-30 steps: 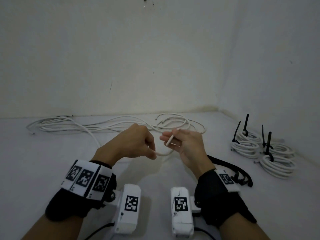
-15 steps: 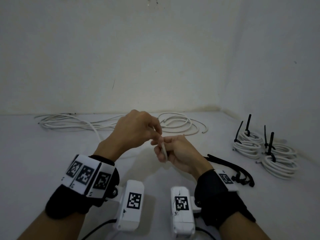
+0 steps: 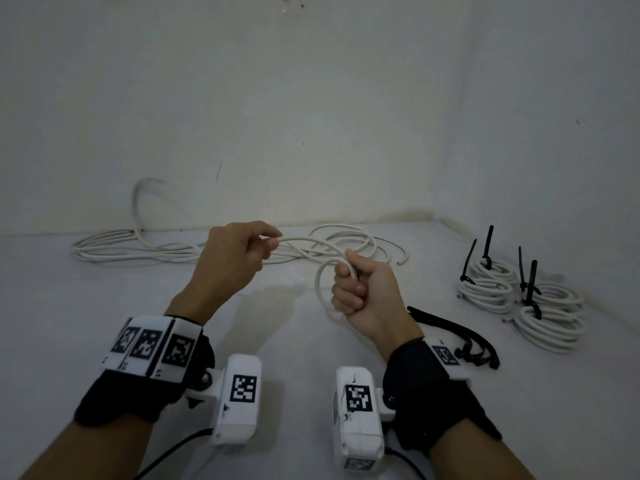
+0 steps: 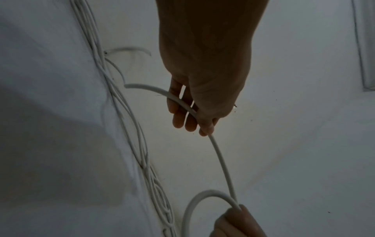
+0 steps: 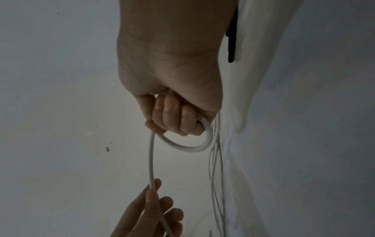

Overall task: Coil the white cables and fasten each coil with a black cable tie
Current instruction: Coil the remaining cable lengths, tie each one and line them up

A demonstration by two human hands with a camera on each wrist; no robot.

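Fingers (image 5: 172, 115) of the right hand (image 3: 363, 296) are curled round a small loop of round white plastic cable (image 3: 320, 282), held above the white counter (image 3: 104, 306). Left hand (image 3: 235, 258) pinches the same cable between thumb and fingers, a short span apart. Loose white cable lengths (image 3: 138, 249) lie behind by the wall. Tied white coils (image 3: 519, 299) with upright black cable ties sit far right; loose black cable ties (image 3: 464, 341) lie beside the right wrist.

My left hand (image 3: 230, 259) and right hand (image 3: 363, 299) are side by side, a cable (image 3: 311, 241) between them. Loose cables (image 3: 138, 249) lie behind them along the wall. Coils (image 3: 519, 299) sit far right, ties (image 3: 457, 336) just beside my right wrist.
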